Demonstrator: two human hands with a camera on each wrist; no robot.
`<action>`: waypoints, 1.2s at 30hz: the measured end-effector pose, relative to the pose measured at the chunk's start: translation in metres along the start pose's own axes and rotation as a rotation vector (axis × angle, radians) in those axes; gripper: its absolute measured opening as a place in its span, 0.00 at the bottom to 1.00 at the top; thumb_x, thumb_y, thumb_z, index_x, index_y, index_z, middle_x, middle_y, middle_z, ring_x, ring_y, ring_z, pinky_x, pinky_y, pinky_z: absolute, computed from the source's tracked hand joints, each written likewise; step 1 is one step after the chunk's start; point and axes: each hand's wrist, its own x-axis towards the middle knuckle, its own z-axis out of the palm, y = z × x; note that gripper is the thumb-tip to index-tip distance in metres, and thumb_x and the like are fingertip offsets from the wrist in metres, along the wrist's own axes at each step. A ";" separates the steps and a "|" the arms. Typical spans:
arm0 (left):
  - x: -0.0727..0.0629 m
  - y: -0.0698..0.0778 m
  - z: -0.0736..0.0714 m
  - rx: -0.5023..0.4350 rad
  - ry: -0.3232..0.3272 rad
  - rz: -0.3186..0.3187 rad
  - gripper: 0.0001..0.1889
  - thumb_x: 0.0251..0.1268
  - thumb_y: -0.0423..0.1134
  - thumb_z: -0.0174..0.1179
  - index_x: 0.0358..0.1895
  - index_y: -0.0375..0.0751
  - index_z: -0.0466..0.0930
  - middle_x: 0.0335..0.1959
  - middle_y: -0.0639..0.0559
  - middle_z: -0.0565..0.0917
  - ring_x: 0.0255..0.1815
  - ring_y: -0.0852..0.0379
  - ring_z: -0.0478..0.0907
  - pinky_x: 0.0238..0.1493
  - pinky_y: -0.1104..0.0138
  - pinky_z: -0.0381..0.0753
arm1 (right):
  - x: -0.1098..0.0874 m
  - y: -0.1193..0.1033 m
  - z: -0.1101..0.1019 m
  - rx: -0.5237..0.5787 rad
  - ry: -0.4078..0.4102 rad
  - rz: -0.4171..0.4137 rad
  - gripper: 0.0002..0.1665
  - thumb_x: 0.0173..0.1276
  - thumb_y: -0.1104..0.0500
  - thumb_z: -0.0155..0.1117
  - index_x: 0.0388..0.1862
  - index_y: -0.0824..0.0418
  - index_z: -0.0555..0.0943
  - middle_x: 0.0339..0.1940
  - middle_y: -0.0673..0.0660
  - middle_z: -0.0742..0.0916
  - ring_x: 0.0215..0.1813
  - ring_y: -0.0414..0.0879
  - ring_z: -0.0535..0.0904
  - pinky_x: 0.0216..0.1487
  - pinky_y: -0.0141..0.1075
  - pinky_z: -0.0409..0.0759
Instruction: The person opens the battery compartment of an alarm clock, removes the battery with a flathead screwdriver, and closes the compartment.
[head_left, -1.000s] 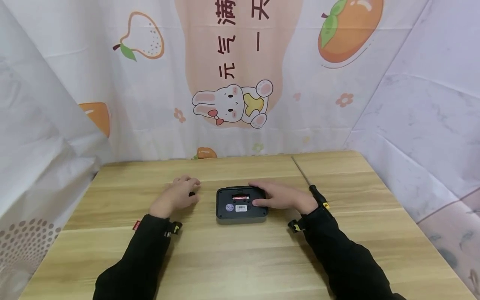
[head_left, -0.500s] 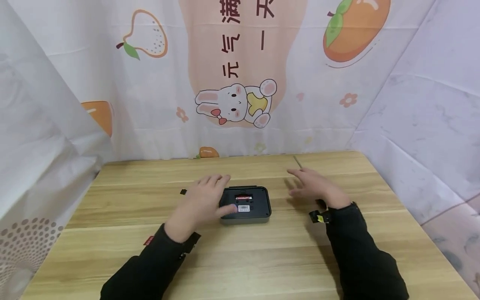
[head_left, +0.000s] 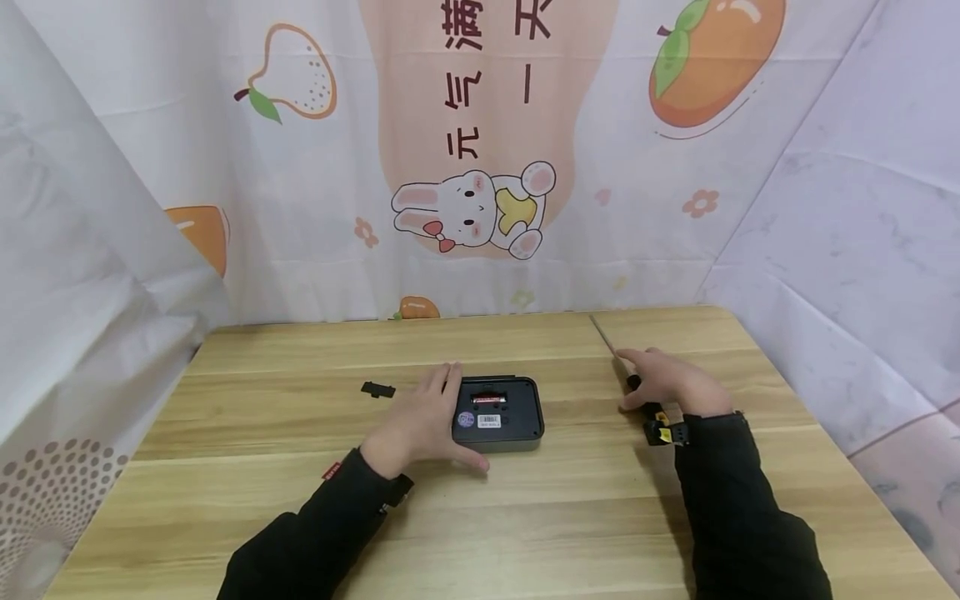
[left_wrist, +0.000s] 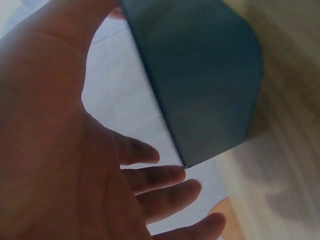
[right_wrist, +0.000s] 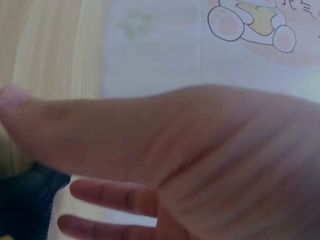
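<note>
A dark, box-shaped device [head_left: 517,421] lies on the table with a red battery [head_left: 489,398] showing in its open compartment. Beside a round purple sticker it bears a white barcode label. My left hand [head_left: 420,421] lies at the device's left edge, fingers extended at its far corner and thumb stretched out in front. In the left wrist view, fingertips come close to a corner of the device [left_wrist: 200,80]; contact is hard to tell. Over a screwdriver [head_left: 603,335], my right hand [head_left: 671,385] reaches with fingers spread, partly hiding its black handle. A small black battery cover [head_left: 377,389] lies left of the device.
The wooden table [head_left: 525,533] ends at a white printed curtain [head_left: 315,208] along the back. More pale cloth hangs on both sides. A small red tag [head_left: 332,471] shows by the left sleeve.
My right hand has left the device and moved right to the screwdriver. My left hand has moved right from beside the battery cover to the device's left edge, uncovering the cover.
</note>
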 end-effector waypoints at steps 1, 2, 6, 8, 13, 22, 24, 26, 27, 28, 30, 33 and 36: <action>0.000 0.000 0.001 -0.001 0.000 0.000 0.77 0.32 0.79 0.72 0.81 0.32 0.45 0.78 0.34 0.55 0.78 0.39 0.55 0.67 0.44 0.68 | 0.000 0.001 0.000 0.003 0.001 0.001 0.55 0.63 0.54 0.77 0.79 0.72 0.56 0.67 0.80 0.68 0.66 0.74 0.66 0.60 0.63 0.70; 0.001 0.000 0.003 -0.004 -0.002 -0.002 0.77 0.33 0.79 0.72 0.81 0.32 0.45 0.78 0.34 0.55 0.78 0.40 0.55 0.67 0.44 0.68 | 0.001 0.001 0.000 0.005 0.005 0.003 0.55 0.62 0.55 0.77 0.79 0.72 0.57 0.67 0.81 0.68 0.67 0.74 0.65 0.61 0.64 0.70; 0.003 0.000 0.008 -0.030 -0.020 -0.025 0.74 0.38 0.78 0.71 0.82 0.34 0.45 0.78 0.36 0.55 0.77 0.39 0.58 0.66 0.42 0.67 | 0.000 0.001 0.000 0.018 0.008 0.023 0.56 0.62 0.56 0.77 0.79 0.72 0.55 0.71 0.82 0.64 0.71 0.76 0.60 0.62 0.64 0.68; 0.004 0.000 0.011 -0.040 -0.029 -0.042 0.73 0.40 0.77 0.70 0.82 0.35 0.44 0.78 0.37 0.55 0.75 0.37 0.61 0.65 0.41 0.68 | 0.000 -0.001 0.001 0.080 -0.016 0.056 0.58 0.63 0.57 0.77 0.81 0.70 0.51 0.74 0.82 0.60 0.68 0.74 0.64 0.57 0.60 0.74; 0.006 -0.002 0.015 -0.050 -0.037 -0.065 0.71 0.44 0.76 0.70 0.82 0.37 0.43 0.77 0.37 0.56 0.70 0.34 0.67 0.61 0.40 0.71 | 0.002 -0.007 0.002 0.234 -0.080 0.128 0.61 0.64 0.67 0.71 0.85 0.60 0.41 0.74 0.76 0.59 0.42 0.59 0.75 0.31 0.46 0.79; 0.010 0.000 0.022 -0.027 -0.072 -0.091 0.71 0.45 0.75 0.70 0.83 0.40 0.39 0.78 0.39 0.53 0.70 0.33 0.66 0.59 0.41 0.74 | 0.009 -0.008 0.006 0.034 -0.112 -0.001 0.52 0.64 0.68 0.63 0.82 0.69 0.49 0.77 0.76 0.60 0.57 0.66 0.75 0.48 0.49 0.73; 0.010 0.001 0.022 -0.023 -0.072 -0.093 0.71 0.45 0.75 0.70 0.83 0.40 0.39 0.78 0.39 0.53 0.70 0.34 0.65 0.58 0.40 0.74 | 0.010 -0.009 0.006 0.014 -0.116 -0.025 0.48 0.69 0.66 0.61 0.81 0.71 0.49 0.77 0.77 0.59 0.57 0.64 0.73 0.50 0.49 0.70; 0.011 0.002 0.022 -0.018 -0.074 -0.093 0.70 0.45 0.76 0.69 0.83 0.40 0.39 0.78 0.39 0.53 0.70 0.33 0.65 0.58 0.40 0.74 | 0.009 -0.009 0.007 0.033 -0.127 -0.028 0.45 0.72 0.66 0.57 0.82 0.71 0.49 0.77 0.77 0.60 0.42 0.61 0.74 0.42 0.47 0.70; 0.011 0.002 0.023 -0.017 -0.076 -0.092 0.70 0.45 0.76 0.69 0.83 0.40 0.39 0.78 0.39 0.53 0.70 0.33 0.65 0.58 0.40 0.74 | 0.009 -0.009 0.007 0.030 -0.125 -0.031 0.44 0.73 0.66 0.56 0.82 0.70 0.49 0.76 0.77 0.61 0.40 0.59 0.73 0.39 0.46 0.70; 0.011 0.002 0.023 -0.014 -0.078 -0.089 0.70 0.46 0.76 0.69 0.83 0.40 0.39 0.78 0.39 0.53 0.70 0.33 0.65 0.58 0.41 0.74 | 0.008 -0.010 0.008 0.020 -0.118 -0.039 0.42 0.74 0.66 0.55 0.81 0.71 0.50 0.76 0.77 0.63 0.42 0.56 0.73 0.39 0.44 0.70; 0.011 0.002 0.024 -0.012 -0.082 -0.087 0.70 0.46 0.76 0.68 0.83 0.40 0.38 0.78 0.39 0.52 0.70 0.33 0.65 0.58 0.41 0.74 | 0.008 -0.010 0.009 0.061 -0.123 -0.034 0.41 0.76 0.64 0.54 0.82 0.68 0.50 0.67 0.76 0.72 0.33 0.53 0.72 0.32 0.42 0.70; 0.011 0.002 0.024 -0.021 -0.075 -0.089 0.70 0.46 0.76 0.69 0.83 0.41 0.39 0.78 0.39 0.53 0.70 0.34 0.65 0.58 0.40 0.73 | 0.008 -0.011 0.009 0.131 -0.120 -0.039 0.40 0.78 0.61 0.55 0.82 0.66 0.51 0.36 0.65 0.82 0.25 0.47 0.69 0.26 0.40 0.68; 0.012 0.001 0.024 -0.025 -0.068 -0.094 0.70 0.45 0.75 0.70 0.83 0.41 0.39 0.78 0.39 0.53 0.71 0.34 0.64 0.58 0.39 0.72 | 0.010 -0.011 0.008 0.194 -0.097 -0.057 0.40 0.78 0.59 0.59 0.82 0.65 0.54 0.16 0.51 0.68 0.16 0.43 0.60 0.22 0.39 0.64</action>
